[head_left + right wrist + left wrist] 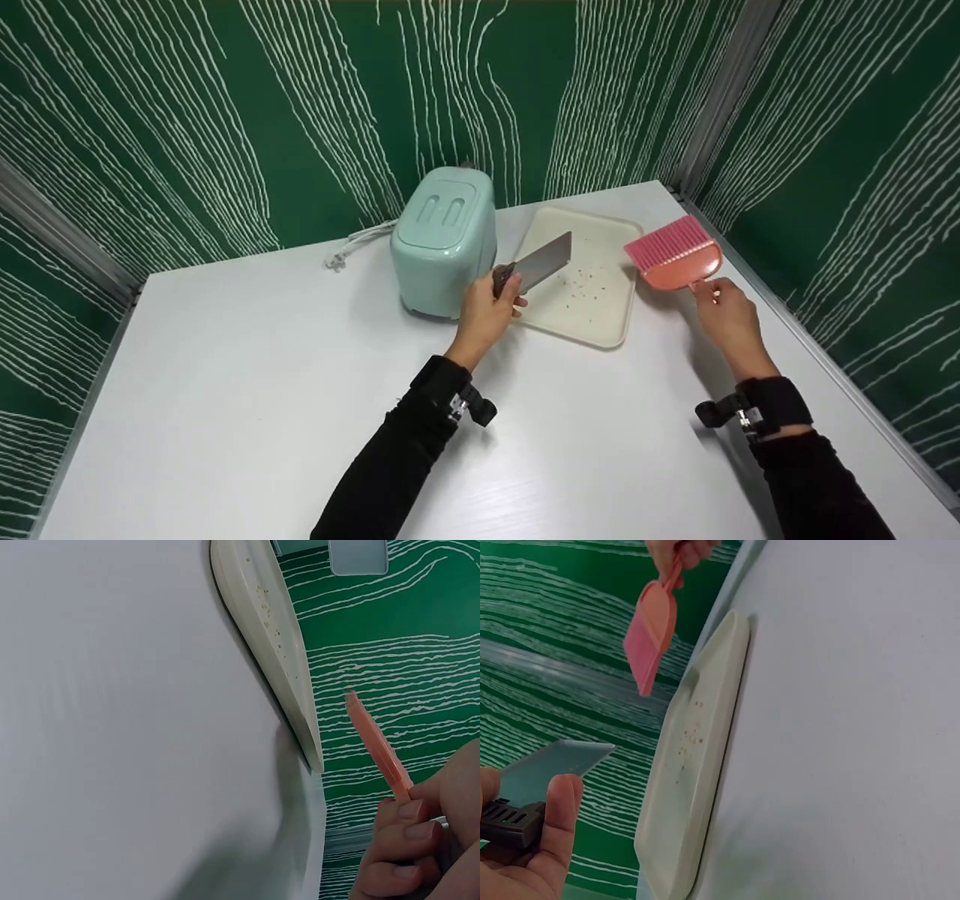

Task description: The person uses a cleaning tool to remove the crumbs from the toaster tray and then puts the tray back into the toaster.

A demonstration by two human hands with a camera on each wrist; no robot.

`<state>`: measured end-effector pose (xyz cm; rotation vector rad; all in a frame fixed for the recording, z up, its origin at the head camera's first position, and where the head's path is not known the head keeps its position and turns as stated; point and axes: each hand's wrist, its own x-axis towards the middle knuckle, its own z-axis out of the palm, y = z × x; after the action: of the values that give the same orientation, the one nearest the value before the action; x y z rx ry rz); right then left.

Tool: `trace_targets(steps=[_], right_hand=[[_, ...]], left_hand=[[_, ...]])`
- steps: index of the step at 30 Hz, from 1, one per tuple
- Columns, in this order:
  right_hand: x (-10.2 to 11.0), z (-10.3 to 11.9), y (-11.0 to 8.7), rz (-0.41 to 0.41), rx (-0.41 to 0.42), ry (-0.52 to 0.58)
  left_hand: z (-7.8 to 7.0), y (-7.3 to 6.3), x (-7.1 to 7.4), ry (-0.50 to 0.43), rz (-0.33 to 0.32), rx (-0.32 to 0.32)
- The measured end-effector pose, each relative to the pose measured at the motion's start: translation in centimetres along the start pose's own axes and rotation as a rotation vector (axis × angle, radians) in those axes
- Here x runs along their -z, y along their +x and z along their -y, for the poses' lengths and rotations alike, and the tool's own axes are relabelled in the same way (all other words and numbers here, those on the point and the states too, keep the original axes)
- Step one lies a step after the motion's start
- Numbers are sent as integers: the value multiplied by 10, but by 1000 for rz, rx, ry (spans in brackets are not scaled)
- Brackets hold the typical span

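A mint-green toaster stands on the counter at eleven o'clock from the person's left hand, whose grip is curled round a cleaver's handle. The blade points to two o'clock, above a cream tray scattered with crumbs. A pink-and-orange brush angles toward eleven o'clock from the right hand, its grip pinching the handle.

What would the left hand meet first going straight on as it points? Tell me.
Probably the green wall: the knife in the left hand seems raised enough to clear the tray, though depth is hard to judge.
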<state>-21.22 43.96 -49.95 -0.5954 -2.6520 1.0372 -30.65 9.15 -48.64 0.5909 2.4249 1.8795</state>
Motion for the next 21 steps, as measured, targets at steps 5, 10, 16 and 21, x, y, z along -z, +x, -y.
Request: trace_targets(steps=[5, 10, 16, 21], right_hand=[[2, -12, 2, 12, -21, 8], [2, -22, 2, 28, -47, 20], [3, -31, 1, 72, -79, -3], [6, -37, 0, 122, -121, -48]], left_hand=[[2, 0, 1, 2, -2, 2], [1, -1, 3, 18, -2, 12], [1, -2, 4, 17, -5, 21], [1, -4, 4, 12, -5, 31]])
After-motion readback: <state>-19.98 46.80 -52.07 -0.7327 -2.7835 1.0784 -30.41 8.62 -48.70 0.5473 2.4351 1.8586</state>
